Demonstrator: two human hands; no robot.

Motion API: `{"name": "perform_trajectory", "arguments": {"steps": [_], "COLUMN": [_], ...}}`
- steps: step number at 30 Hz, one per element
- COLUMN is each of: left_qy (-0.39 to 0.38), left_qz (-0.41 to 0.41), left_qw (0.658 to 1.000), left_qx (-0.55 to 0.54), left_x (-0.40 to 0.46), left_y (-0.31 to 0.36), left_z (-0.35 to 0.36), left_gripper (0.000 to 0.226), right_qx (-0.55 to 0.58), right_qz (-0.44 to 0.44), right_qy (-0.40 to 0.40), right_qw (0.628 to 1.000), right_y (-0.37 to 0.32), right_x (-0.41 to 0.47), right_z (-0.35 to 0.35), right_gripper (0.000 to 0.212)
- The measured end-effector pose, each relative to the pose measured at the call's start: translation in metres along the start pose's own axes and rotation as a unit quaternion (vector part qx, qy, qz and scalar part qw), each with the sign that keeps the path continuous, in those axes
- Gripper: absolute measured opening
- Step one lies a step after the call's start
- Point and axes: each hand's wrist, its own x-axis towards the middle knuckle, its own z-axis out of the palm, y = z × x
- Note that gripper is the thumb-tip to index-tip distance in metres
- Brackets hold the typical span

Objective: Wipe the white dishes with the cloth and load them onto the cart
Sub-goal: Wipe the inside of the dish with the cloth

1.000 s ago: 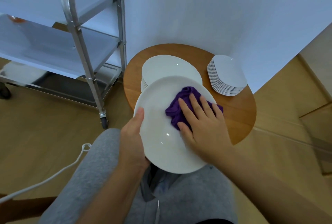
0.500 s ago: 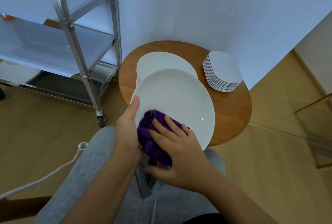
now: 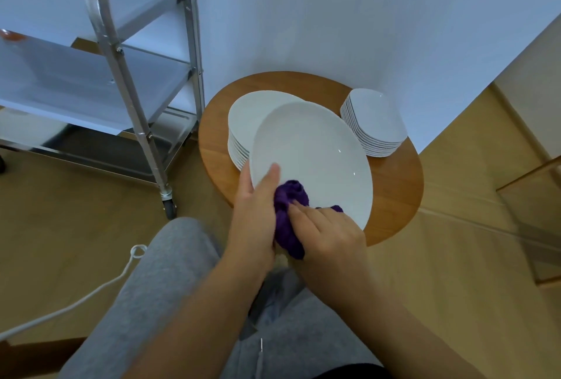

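White plate (image 3: 315,148), purple cloth (image 3: 288,220), brown wooden table (image 3: 394,196), silver cart (image 3: 127,81), grey trousers (image 3: 158,287).

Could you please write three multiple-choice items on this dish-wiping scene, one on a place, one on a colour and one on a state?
1. Where does the stack of small squarish dishes stand?
A. on the cart's shelf
B. on the round wooden table, right of the stack of large plates
C. on the floor

2. What colour is the cloth?
A. purple
B. yellow
C. white

3. How is the large plate being wiped?
A. lying flat on the table
B. resting on the cart
C. held tilted at its rim by the left hand

Answers: 1 B, it stands on the tabletop by the wall; 2 A, purple shows under the right hand; 3 C, the thumb lies over the rim.
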Motion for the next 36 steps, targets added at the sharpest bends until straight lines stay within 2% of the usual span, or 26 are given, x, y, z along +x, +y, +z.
{"name": "perform_trajectory", "arguments": {"steps": [2, 4, 7, 10, 12, 16, 18, 19, 20, 21, 23, 24, 26, 28, 30, 32, 34, 36], "left_qy": [0.02, 0.021, -0.062, -0.149, -0.166, -0.214, -0.205, -0.187, -0.169, -0.161, -0.181, -0.184, -0.166, -0.155, -0.156, -0.125, -0.074, -0.021], "left_qz": [-0.045, -0.072, -0.067, -0.085, -0.088, -0.074, -0.073, -0.077, -0.075, -0.065, -0.065, -0.085, -0.131, -0.123, -0.094, -0.062, -0.008, 0.063], "left_qw": [0.998, 0.996, 0.996, 0.979, 0.972, 0.964, 0.964, 0.967, 0.971, 0.975, 0.978, 0.979, 0.975, 0.976, 0.978, 0.988, 0.997, 0.995], "left_qx": [-0.039, -0.049, -0.001, 0.108, 0.138, 0.14, 0.154, 0.155, 0.151, 0.139, 0.075, 0.023, -0.061, -0.085, -0.096, -0.072, -0.017, 0.073], "left_x": [0.0, 0.005, 0.014, 0.024, 0.031, 0.042, 0.044, 0.045, 0.044, 0.042, 0.037, 0.034, 0.033, 0.036, 0.035, 0.034, 0.034, 0.036], "left_y": [0.001, 0.011, 0.034, 0.054, 0.061, 0.068, 0.064, 0.058, 0.051, 0.042, 0.023, 0.017, 0.008, 0.008, 0.015, 0.024, 0.036, 0.048], "left_z": [-0.003, -0.017, -0.037, -0.044, -0.039, -0.022, -0.017, -0.017, -0.017, -0.019, -0.025, -0.027, -0.032, -0.036, -0.034, -0.032, -0.033, -0.037], "left_gripper": [0.03, 0.025, 0.024, 0.029, 0.039, 0.057, 0.078, 0.085, 0.088, 0.086, 0.093, 0.102, 0.117, 0.107, 0.084, 0.062, 0.062, 0.066], "right_qx": [0.0, -0.007, -0.05, -0.067, -0.05, 0.074, 0.19, 0.266, 0.363, 0.471, 0.634, 0.681, 0.726, 0.745, 0.736, 0.672, 0.565, 0.479], "right_qz": [-0.016, -0.073, -0.142, -0.163, -0.164, -0.087, 0.031, 0.119, 0.204, 0.27, 0.316, 0.317, 0.32, 0.327, 0.344, 0.418, 0.502, 0.533], "right_qy": [-0.02, -0.065, -0.102, -0.083, -0.07, -0.071, -0.074, -0.075, -0.072, -0.069, -0.055, -0.041, -0.01, 0.009, 0.022, 0.048, 0.088, 0.13], "right_qw": [1.0, 0.995, 0.983, 0.981, 0.983, 0.991, 0.978, 0.954, 0.906, 0.837, 0.703, 0.659, 0.609, 0.582, 0.582, 0.609, 0.649, 0.685], "right_y": [-0.004, -0.001, 0.016, 0.026, 0.025, 0.02, 0.014, 0.012, 0.011, 0.012, 0.017, 0.018, 0.019, 0.022, 0.029, 0.036, 0.044, 0.053], "right_x": [-0.001, -0.01, -0.026, -0.033, -0.031, -0.013, 0.001, 0.006, 0.01, 0.011, 0.011, 0.011, 0.01, 0.01, 0.009, 0.01, 0.011, 0.014], "right_z": [0.003, 0.002, -0.006, -0.01, -0.014, -0.029, -0.043, -0.05, -0.055, -0.058, -0.057, -0.054, -0.047, -0.042, -0.041, -0.04, -0.039, -0.04], "right_gripper": [0.032, 0.033, 0.035, 0.026, 0.023, 0.032, 0.026, 0.03, 0.037, 0.044, 0.057, 0.061, 0.063, 0.063, 0.061, 0.063, 0.055, 0.039]}}
